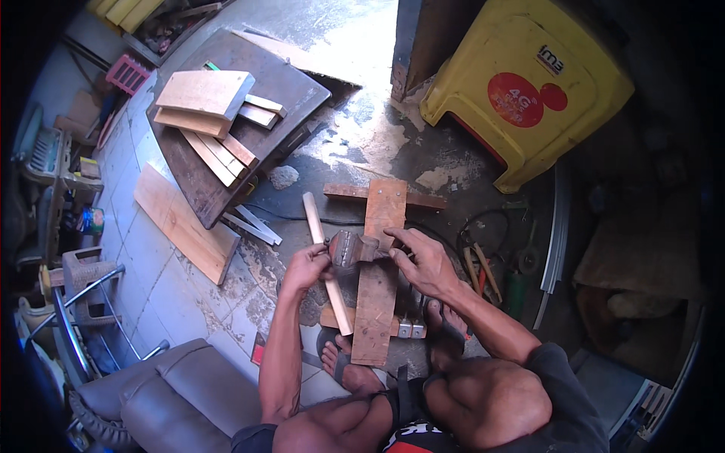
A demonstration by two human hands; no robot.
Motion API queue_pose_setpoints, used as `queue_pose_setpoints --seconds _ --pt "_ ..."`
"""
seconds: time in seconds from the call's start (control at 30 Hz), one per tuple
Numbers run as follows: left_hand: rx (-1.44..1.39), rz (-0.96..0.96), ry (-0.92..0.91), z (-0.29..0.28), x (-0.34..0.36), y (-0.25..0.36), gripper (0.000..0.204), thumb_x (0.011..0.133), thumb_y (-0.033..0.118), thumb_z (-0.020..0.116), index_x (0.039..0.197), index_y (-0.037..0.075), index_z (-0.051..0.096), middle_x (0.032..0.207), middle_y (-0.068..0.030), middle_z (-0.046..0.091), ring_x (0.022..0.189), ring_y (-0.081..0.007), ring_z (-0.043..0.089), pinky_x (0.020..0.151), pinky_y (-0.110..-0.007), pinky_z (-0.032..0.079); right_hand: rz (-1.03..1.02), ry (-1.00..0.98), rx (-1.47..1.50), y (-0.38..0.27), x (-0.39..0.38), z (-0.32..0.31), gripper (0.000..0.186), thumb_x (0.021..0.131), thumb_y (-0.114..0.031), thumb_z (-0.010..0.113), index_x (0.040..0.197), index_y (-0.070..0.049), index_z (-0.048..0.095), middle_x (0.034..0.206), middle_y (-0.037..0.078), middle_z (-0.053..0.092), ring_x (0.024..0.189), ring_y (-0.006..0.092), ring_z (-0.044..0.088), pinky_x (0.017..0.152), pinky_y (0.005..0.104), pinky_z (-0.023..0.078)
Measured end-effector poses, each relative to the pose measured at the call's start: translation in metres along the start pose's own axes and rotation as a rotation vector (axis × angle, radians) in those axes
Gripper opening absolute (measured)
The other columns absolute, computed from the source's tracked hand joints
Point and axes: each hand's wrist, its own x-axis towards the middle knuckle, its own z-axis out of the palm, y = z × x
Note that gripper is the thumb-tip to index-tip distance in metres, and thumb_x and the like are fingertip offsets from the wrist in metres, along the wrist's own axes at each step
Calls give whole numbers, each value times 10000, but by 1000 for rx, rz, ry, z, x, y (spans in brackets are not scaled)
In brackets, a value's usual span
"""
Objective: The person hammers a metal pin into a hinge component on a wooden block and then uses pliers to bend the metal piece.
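Bare knees (513, 408) fill the bottom of the frame, closest of all. At lower left sits a padded seat (189, 392); above it, at upper left, a dark table (298, 87) carries pale boards (204, 90). Near the centre, the left hand (308, 266) has its fingers curled round a pale rod (313, 215), which slants down toward a foot (351, 362). Just right of it, over a low bench (374, 317), is a dark lump (347, 249) (metal, by its dull look, though I couldn't swear to it). The right hand (427, 264) has its fingers bent and parted by the lump's narrow end; whether they pinch it, I can't tell. I'd judge the rod light, stiff and unlikely to slip, best held mid-length; the lump looks heavy and hard, safest gripped round its thick part. At upper right is a yellow stool (589, 106).
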Motion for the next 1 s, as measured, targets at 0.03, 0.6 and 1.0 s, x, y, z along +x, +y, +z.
queue_pose_setpoints --seconds 0.03,0.6,1.0 --pt "-246 -52 8 0 2 1 254 1008 117 570 1161 -66 660 938 -138 734 816 -260 759 744 -369 629 14 4 -4 -1 -1 2 374 954 -122 673 1314 -25 646 1020 168 670 890 330 683 778 395 557" --pt "-994 -464 39 28 -1 18 369 1088 353 436 1174 87 677 1026 -129 731 875 -250 720 801 -444 617 11 -112 -40 0 6 35 398 964 -270 699 1294 -57 636 1061 184 550 1037 385 598 885 474 518" --pt "-1123 -363 69 25 48 -2 359 1020 75 398 1237 -145 581 1209 -280 686 1084 -370 718 987 -537 592 -5 -95 -50 1 5 31 437 946 -207 719 1351 -61 642 1033 170 551 952 344 585 843 435 502"
